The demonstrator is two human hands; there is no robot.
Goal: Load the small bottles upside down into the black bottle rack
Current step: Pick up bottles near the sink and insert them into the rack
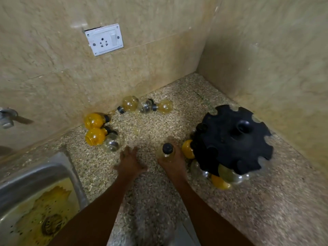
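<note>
Your black bottle rack (232, 139) sits at 3 o'clock on the worktop (150, 128), with yellow and clear bottles hanging at its near rim, partly hidden beneath it. Loose bottles (96, 129) lie at 10 o'clock. Your right hand (171, 160) grips a blurred, black-capped bottle (167, 151); your left hand (129, 161) rests spread flat.

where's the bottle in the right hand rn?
Head view, centre-right: the right hand grips the bottle, black cap up, just left of the black bottle rack, beside an orange bottle at the rack's edge.
</note>
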